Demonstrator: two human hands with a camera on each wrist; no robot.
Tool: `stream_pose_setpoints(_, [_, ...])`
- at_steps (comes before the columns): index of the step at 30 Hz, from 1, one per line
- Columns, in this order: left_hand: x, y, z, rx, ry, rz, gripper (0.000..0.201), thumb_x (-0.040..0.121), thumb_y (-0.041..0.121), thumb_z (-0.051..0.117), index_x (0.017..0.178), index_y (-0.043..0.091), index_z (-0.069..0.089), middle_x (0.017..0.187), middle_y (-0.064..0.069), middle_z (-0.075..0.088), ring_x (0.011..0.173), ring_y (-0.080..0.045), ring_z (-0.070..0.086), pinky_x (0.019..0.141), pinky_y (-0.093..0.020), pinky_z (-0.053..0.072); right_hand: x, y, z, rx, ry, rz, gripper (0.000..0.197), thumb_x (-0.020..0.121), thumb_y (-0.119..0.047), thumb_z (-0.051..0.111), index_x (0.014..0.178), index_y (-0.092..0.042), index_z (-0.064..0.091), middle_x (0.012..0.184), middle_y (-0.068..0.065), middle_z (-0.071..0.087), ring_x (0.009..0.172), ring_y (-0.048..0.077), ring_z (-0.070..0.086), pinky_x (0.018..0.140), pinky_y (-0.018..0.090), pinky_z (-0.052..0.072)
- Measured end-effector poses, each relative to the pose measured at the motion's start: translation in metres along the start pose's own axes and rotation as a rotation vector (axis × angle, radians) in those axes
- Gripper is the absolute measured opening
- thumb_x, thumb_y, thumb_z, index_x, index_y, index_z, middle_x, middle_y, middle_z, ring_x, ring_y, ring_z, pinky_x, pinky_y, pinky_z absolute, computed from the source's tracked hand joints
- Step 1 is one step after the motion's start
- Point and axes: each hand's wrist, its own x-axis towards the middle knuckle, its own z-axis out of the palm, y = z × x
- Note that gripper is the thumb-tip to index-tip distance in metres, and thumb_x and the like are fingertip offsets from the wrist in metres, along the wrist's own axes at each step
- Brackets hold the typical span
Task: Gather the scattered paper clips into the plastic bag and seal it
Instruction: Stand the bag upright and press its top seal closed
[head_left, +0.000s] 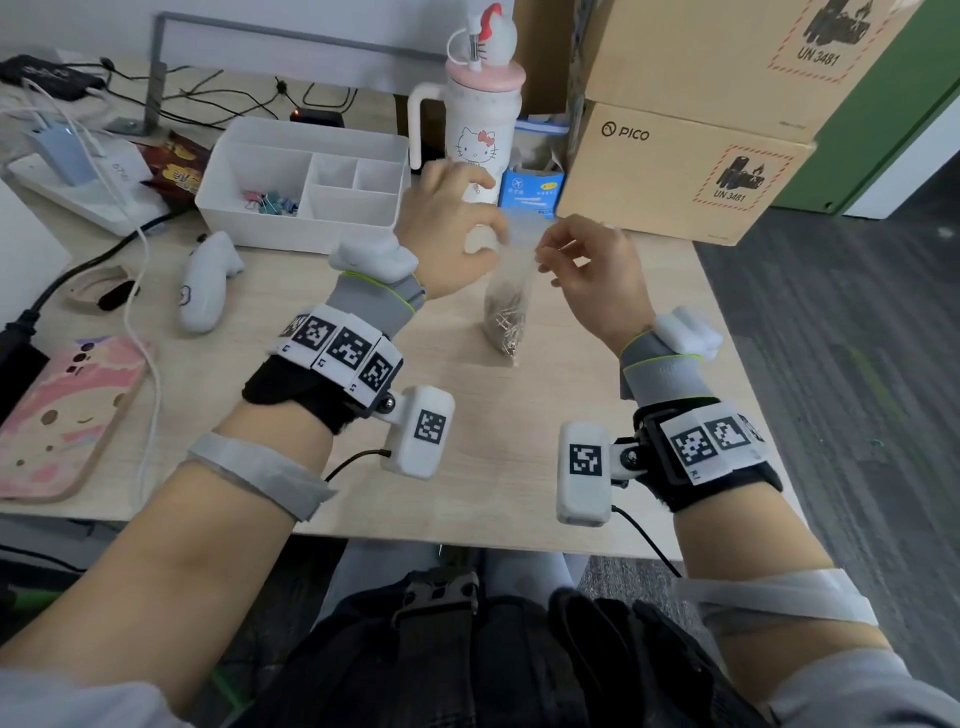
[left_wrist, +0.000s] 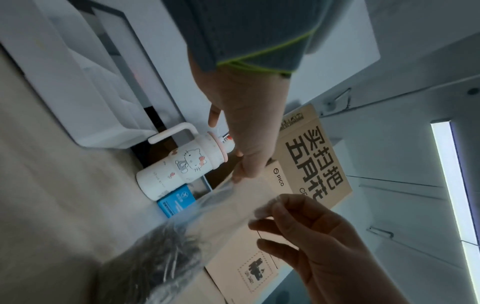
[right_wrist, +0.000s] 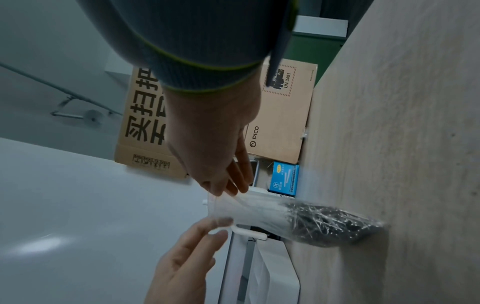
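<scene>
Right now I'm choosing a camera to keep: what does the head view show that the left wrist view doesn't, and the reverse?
Only the head view: the phone, the controller and the clips in the organizer.
Only the left wrist view: the ceiling light.
Both: the left hand and right hand pinching the top of the bag of paper clips, plus the mug.
</scene>
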Motion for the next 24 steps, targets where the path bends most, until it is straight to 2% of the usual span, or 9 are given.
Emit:
stream_pose_setpoints(3, [0.004, -0.002, -0.012, 0.021, -0.023, 0.025, 0.028, 0.082, 0.035, 0.053, 0.089, 0.013, 0.070, 0.113, -0.007, 0.063, 0.117, -0.031, 0.045, 0.090, -0.046, 0.041, -0.001, 0.002, -0.003, 0.024, 0.053, 0.013, 0.009, 0.083, -0.003, 0.053, 0.081, -0.007, 0.061, 0.071, -0.007, 0.060, 0.069, 0.011, 0.059, 0.068, 0.041, 0.055])
stream_pose_setpoints(5, [0.005, 0.001, -0.017, -0.031, -0.031, 0.061, 0.027, 0.082, 0.029, 0.057, 0.088, 0.006, 0.070, 0.103, -0.013, 0.067, 0.113, -0.032, 0.049, 0.093, -0.046, 0.041, -0.003, 0.003, -0.005, 0.086, 0.106, 0.040, 0.009, 0.084, -0.002, 0.053, 0.083, -0.005, 0.062, 0.075, -0.004, 0.060, 0.073, 0.015, 0.060, 0.069, 0.042, 0.056])
stream_pose_setpoints(9, [0.001, 0.006, -0.005, -0.151, 0.039, 0.060, 0.019, 0.083, 0.019, 0.062, 0.085, 0.002, 0.070, 0.094, -0.016, 0.068, 0.094, -0.030, 0.058, 0.084, -0.035, 0.043, -0.012, 0.006, -0.004, 0.175, 0.158, 0.076, 0.012, 0.083, 0.002, 0.053, 0.086, -0.006, 0.061, 0.075, -0.002, 0.061, 0.074, 0.020, 0.063, 0.068, 0.035, 0.058])
stream_pose_setpoints(11, [-0.004, 0.007, 0.003, -0.297, 0.092, 0.018, 0.015, 0.082, 0.014, 0.063, 0.085, 0.001, 0.070, 0.088, -0.013, 0.067, 0.082, -0.023, 0.058, 0.075, -0.021, 0.044, -0.017, 0.010, -0.003, 0.221, 0.150, 0.103, 0.017, 0.082, 0.001, 0.057, 0.095, -0.011, 0.060, 0.077, -0.002, 0.062, 0.076, 0.022, 0.064, 0.068, 0.031, 0.058])
stream_pose_setpoints(13, [-0.007, 0.006, 0.007, -0.430, 0.130, -0.007, 0.011, 0.080, 0.009, 0.063, 0.086, 0.002, 0.070, 0.084, -0.005, 0.063, 0.073, -0.010, 0.056, 0.069, -0.007, 0.042, -0.019, 0.012, -0.003, 0.299, 0.142, 0.137, 0.023, 0.081, 0.002, 0.060, 0.103, -0.007, 0.060, 0.076, 0.003, 0.063, 0.075, 0.022, 0.064, 0.068, 0.027, 0.057])
stream_pose_setpoints(15, [-0.008, 0.006, 0.009, -0.518, 0.136, -0.031, 0.011, 0.079, 0.007, 0.064, 0.087, 0.005, 0.071, 0.082, -0.002, 0.064, 0.068, -0.002, 0.056, 0.069, -0.007, 0.044, -0.019, 0.012, -0.004, 0.394, 0.132, 0.206, 0.016, 0.081, 0.002, 0.063, 0.093, -0.008, 0.063, 0.073, 0.005, 0.062, 0.074, 0.022, 0.062, 0.069, 0.025, 0.056])
stream_pose_setpoints(18, [-0.010, 0.005, 0.013, -0.665, 0.149, -0.091, 0.017, 0.078, 0.005, 0.065, 0.094, 0.010, 0.068, 0.074, -0.002, 0.064, 0.069, -0.005, 0.056, 0.070, -0.014, 0.047, -0.018, 0.009, -0.004, 0.472, 0.101, 0.298, 0.011, 0.082, -0.001, 0.064, 0.076, -0.010, 0.063, 0.073, 0.007, 0.062, 0.073, 0.019, 0.060, 0.071, 0.023, 0.057])
stream_pose_setpoints(21, [-0.014, -0.004, 0.018, -0.760, 0.183, -0.174, 0.019, 0.076, 0.010, 0.069, 0.094, 0.011, 0.065, 0.067, 0.010, 0.064, 0.066, -0.008, 0.057, 0.071, -0.016, 0.048, -0.019, 0.009, -0.002, 0.544, 0.100, 0.326, 0.013, 0.082, -0.001, 0.065, 0.073, -0.010, 0.063, 0.073, 0.009, 0.062, 0.075, 0.021, 0.060, 0.077, 0.030, 0.057])
stream_pose_setpoints(24, [-0.018, -0.011, 0.023, -0.793, 0.178, -0.229, 0.008, 0.077, 0.010, 0.070, 0.084, 0.011, 0.065, 0.067, 0.015, 0.065, 0.061, 0.004, 0.057, 0.068, -0.015, 0.047, -0.021, 0.010, 0.000, 0.578, 0.105, 0.336, 0.011, 0.080, -0.003, 0.068, 0.073, -0.010, 0.064, 0.075, 0.010, 0.063, 0.080, 0.024, 0.058, 0.088, 0.043, 0.052])
